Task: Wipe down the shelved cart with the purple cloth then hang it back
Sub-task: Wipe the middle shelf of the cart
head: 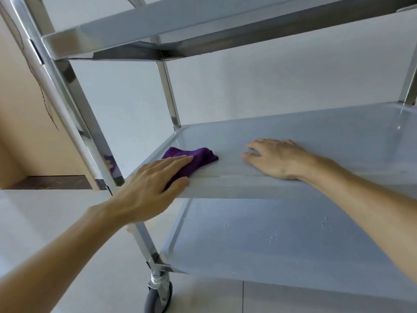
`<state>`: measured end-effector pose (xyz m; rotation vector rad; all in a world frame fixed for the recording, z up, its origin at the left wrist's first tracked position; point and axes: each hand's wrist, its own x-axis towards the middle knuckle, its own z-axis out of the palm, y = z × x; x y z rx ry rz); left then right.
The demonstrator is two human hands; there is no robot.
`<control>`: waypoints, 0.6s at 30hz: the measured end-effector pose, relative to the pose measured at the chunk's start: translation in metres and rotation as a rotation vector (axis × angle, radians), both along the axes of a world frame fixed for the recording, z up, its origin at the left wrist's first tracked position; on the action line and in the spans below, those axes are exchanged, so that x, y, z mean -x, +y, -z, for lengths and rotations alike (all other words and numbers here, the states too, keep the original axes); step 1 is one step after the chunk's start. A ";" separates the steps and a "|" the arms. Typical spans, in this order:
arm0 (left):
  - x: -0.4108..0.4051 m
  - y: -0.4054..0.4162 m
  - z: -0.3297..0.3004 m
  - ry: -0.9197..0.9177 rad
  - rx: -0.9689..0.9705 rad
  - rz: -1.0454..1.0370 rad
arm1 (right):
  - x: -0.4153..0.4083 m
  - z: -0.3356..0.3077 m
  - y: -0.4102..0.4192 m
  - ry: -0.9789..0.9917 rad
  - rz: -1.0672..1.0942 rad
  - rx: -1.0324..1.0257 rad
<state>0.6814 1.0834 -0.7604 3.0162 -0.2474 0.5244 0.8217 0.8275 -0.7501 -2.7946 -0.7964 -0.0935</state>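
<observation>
A grey shelved cart with shiny metal posts fills the view. Its middle shelf (327,136) lies at hand height. The purple cloth (198,155) sits bunched on the left front part of that shelf. My left hand (153,184) lies flat on top of the cloth with straight fingers, pressing it down, thumb against the shelf's front lip. My right hand (275,158) rests palm down on the shelf's front edge, to the right of the cloth and apart from it, fingers spread and holding nothing.
The top shelf (158,21) overhangs just above. The bottom shelf (282,240) lies below, with small water drops on it. A metal post (74,105) slants down the left, ending at a caster wheel (158,297) on the pale tiled floor. A white wall stands behind.
</observation>
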 end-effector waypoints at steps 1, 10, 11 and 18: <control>0.009 -0.002 0.004 -0.067 -0.013 0.005 | -0.001 0.000 0.000 -0.014 0.008 -0.017; 0.017 0.023 0.024 -0.261 -0.205 -0.002 | 0.023 -0.005 -0.003 -0.264 -0.076 -0.388; 0.013 0.025 0.022 -0.269 -0.231 0.006 | 0.034 -0.003 0.001 -0.320 -0.144 -0.409; 0.025 0.035 0.034 -0.446 -0.114 0.117 | 0.080 0.025 0.032 -0.565 -0.327 -0.193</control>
